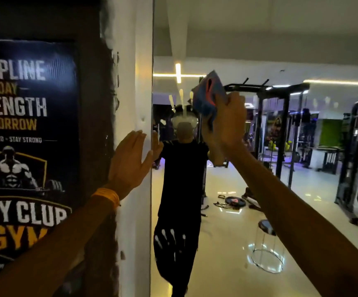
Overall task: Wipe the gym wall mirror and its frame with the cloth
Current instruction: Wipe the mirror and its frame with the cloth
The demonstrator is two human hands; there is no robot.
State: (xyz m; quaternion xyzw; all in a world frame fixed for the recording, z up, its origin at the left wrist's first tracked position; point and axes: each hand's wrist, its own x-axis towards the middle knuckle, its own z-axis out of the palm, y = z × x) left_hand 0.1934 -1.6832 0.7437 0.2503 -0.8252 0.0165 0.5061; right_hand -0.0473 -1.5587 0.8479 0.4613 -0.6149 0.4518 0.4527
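Observation:
The wall mirror [259, 50] fills the right two thirds of the view and reflects the gym hall and a person in black. Its white frame strip [143, 61] runs top to bottom along the mirror's left edge. My left hand [131, 161] lies flat with straight fingers on that white strip, an orange band on its wrist. My right hand [225, 127] grips a folded blue cloth [208, 97] with an orange-red mark and holds it against the glass at head height, just right of the frame.
A dark gym poster [23, 136] hangs on the rough dark wall left of the frame. In the mirror I see racks [281, 125], a round stool [266, 228] and gear lying on the glossy floor.

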